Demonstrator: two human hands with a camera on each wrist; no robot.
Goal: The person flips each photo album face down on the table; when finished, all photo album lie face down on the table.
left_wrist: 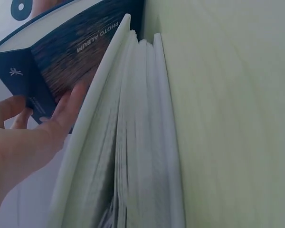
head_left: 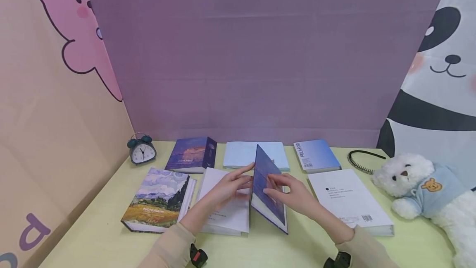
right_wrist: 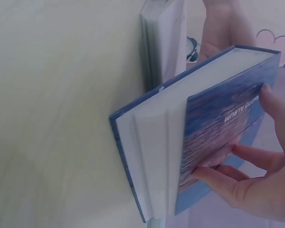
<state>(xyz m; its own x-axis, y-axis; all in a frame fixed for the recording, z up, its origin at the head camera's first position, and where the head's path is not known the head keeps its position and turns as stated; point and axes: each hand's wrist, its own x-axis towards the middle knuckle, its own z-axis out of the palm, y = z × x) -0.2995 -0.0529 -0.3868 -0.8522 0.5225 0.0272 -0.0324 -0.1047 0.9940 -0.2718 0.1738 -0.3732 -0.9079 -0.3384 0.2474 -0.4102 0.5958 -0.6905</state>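
Observation:
A blue-purple photo album [head_left: 260, 177] stands on a tilt in front of me, between my two hands. My left hand [head_left: 232, 187] touches it from the left, index finger stretched along its upper edge and other fingers partly hidden behind it. Bent slightly, the fingers of my right hand [head_left: 291, 191] press on its right-hand cover. The right wrist view shows those fingertips spread over the album [right_wrist: 223, 123] near its printed title, its page edges facing me. Below the left hand lies a white album [head_left: 227, 222], whose thick page edge [left_wrist: 133, 142] fills much of the left wrist view.
On the left lie a landscape photo album [head_left: 156, 199] and an alarm clock [head_left: 142, 152]. Behind are a purple album [head_left: 191, 154], a pale blue book [head_left: 238, 152] and a blue Polaroid album [head_left: 316, 154]. To the right are another white book [head_left: 349, 197], a headband [head_left: 358, 162] and a teddy bear [head_left: 427, 189].

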